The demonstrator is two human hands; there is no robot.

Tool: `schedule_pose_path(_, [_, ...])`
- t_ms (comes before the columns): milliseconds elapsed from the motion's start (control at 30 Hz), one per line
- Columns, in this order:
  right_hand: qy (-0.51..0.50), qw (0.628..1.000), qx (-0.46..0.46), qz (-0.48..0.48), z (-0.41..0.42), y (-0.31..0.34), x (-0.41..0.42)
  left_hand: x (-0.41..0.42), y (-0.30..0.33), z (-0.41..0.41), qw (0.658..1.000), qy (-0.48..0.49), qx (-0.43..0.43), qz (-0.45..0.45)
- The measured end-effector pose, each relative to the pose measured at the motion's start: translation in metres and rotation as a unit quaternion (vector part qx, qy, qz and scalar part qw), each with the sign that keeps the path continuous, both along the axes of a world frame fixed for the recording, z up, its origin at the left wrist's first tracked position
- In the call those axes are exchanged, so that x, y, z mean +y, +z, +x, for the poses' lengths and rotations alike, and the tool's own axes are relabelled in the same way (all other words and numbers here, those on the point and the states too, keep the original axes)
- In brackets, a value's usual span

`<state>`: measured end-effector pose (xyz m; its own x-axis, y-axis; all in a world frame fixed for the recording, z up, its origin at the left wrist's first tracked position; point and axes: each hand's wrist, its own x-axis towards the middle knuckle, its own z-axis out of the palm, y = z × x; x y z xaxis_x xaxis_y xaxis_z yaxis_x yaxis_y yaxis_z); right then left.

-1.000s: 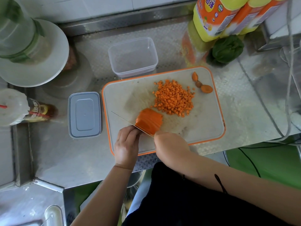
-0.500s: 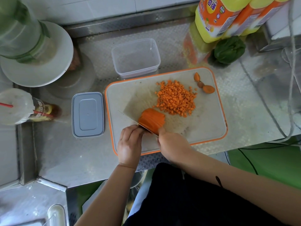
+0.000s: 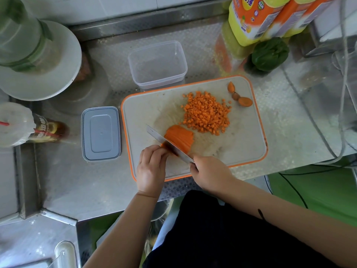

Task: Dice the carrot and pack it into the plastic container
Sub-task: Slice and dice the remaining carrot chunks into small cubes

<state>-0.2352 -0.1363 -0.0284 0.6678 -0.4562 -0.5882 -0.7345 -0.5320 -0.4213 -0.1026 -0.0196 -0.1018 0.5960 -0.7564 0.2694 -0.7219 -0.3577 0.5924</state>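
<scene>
A white cutting board with an orange rim [image 3: 249, 144] lies on the steel counter. On it a stack of carrot strips [image 3: 180, 137] is under the knife blade [image 3: 154, 133]. My left hand [image 3: 151, 167] holds down the near end of the strips with curled fingers. My right hand [image 3: 209, 174] grips the knife handle, which is hidden in my fist. A heap of diced carrot [image 3: 206, 113] sits just beyond the strips. Three carrot end pieces [image 3: 240, 96] lie at the board's far right corner. The clear plastic container [image 3: 157, 64] stands empty behind the board.
The container's grey lid [image 3: 100, 133] lies left of the board. A white plate with a glass jar [image 3: 38, 60] and a wrapped cup [image 3: 15, 124] stand at the left. Yellow-orange bottles [image 3: 258, 16] and a green pepper [image 3: 269, 54] stand at the back right. A cable [image 3: 313, 120] runs along the right.
The knife has tilted so more of the blade's flat side shows, and it now crosses the near end of the strips. Both hands stay at the board's front edge.
</scene>
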Motion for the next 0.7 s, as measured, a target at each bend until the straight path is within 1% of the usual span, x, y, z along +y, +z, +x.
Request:
schedule_pose_path(133, [0.046,0.997,-0.018,-0.061,-0.004,0.006,0.004,0.001,0.000,0.000,1.000,-0.006,-0.009,-0.009])
schedule_pose_path(200, [0.043,0.996,-0.028,-0.071,-0.006,0.009,0.006,0.001,0.000,0.002,1.000,-0.017,-0.022,-0.012])
schedule_pose_path(333, [0.044,0.996,-0.031,-0.075,-0.008,0.013,0.007,0.002,-0.001,0.005,0.999,-0.028,-0.036,-0.009])
schedule_pose_path(467, [0.050,0.996,-0.013,-0.077,-0.005,0.018,0.006,0.002,-0.003,0.006,0.999,-0.030,-0.039,-0.009])
schedule_pose_path(700, [0.038,0.998,0.031,-0.040,0.007,0.028,0.002,0.003,-0.007,0.009,0.997,-0.051,-0.042,-0.037])
